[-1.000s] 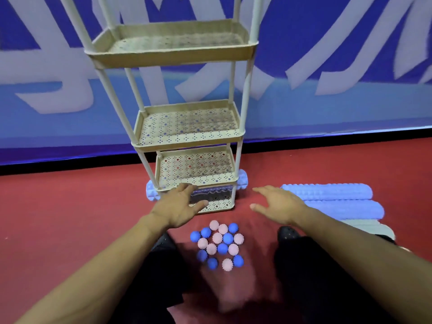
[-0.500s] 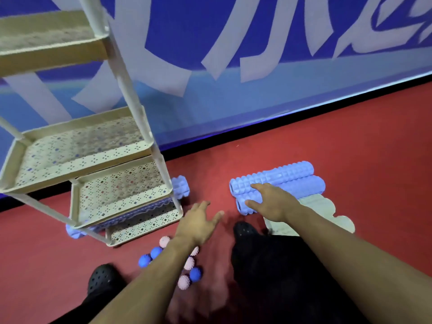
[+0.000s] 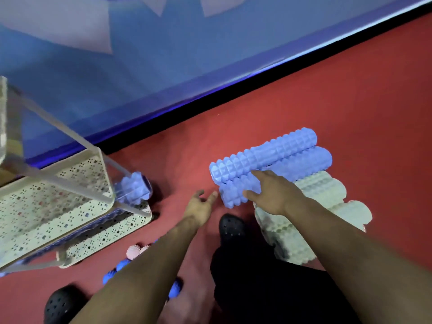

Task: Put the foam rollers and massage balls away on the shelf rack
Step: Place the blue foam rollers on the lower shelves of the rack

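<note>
Red floor [image 3: 350, 101], blue foam rollers [image 3: 264, 157], pale rollers [image 3: 327, 195], spiky balls [image 3: 134, 251], shelf rack [image 3: 70, 206]

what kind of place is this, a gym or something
Probably a gym or sports hall: red sports flooring, a big blue printed wall banner, and foam rollers lying beside a shelf rack.

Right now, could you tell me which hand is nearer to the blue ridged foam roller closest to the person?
Right. The right hand rests on the blue ridged foam roller; the left hand hovers just left of its end, apparently not touching.
</note>
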Tool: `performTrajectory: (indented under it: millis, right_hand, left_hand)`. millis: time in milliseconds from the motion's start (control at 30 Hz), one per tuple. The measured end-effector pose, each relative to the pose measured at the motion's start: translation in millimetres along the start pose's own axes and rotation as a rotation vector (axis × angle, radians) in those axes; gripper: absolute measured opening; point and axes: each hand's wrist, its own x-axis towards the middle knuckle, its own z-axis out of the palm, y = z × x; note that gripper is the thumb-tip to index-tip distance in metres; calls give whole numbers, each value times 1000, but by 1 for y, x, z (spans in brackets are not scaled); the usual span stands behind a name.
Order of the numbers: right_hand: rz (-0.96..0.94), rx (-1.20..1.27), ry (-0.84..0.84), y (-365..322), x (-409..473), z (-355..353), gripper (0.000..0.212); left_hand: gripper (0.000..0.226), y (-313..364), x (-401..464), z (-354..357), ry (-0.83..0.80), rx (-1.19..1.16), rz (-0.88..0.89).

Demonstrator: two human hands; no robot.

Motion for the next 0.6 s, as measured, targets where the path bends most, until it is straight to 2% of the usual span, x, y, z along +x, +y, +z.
performTrajectory:
  millis: [133,200,400,467,600]
  right_hand:
    - [-44,-37,204,-7,1,-11,68]
    - [-66,-46,259,-9,7,-18,68]
    - [-99,-62,286,0,14,-21,70]
    - [-98,-45,271,6,17,-20,71]
    - [-88,-37,242,17,19,-20,72]
  left_hand:
    - [67,2,42,15,49,-152,-36]
    - [77,8,63,24,68,-181,1]
    - [88,21,117,43,106,297,325]
    - [88,23,137,46,73,407,346]
    - [101,15,161,47,75,497,245]
